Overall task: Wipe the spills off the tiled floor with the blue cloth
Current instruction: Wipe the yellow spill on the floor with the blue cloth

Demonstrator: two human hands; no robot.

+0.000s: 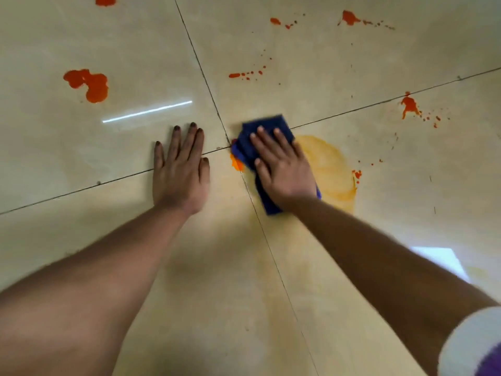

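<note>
Head view, straight down at beige tiled floor [352, 63], dark grout lines crossing near centre. Right hand [282, 164] flat on blue cloth [267, 126], fingers straight and spread, pressing down, not curled round it; cloth folded, sitting right at grout crossing, one end poking out past fingertips, other end out under wrist. Slight motion blur on cloth edges. Left hand [180, 169] flat on bare tile just left of crossing, fingers extended, holding nothing, palm straddling one grout line, dark nail polish visible. Both forearms bare; white and purple sleeve [477, 346] at bottom right corner. Small bright orange blob [236, 163] touching cloth's left edge, between the two hands. Pale yellow-orange smear [332, 169] just right of right hand, roundish, thin film. Fainter yellowish haze trailing down along grout line toward bottom. Thick orange-red spill [89, 84] on upper left tile, well apart from cloth. Another orange patch [105, 0] cut off at top edge. Splatter trail [248, 73] above cloth, drops in a line. Two more splats [349, 18] along top right, plus one [409, 104] at right with small drops around it. Tiny red drops [357, 173] at smear's right rim. Streak of light reflection [147, 112] above left hand.
</note>
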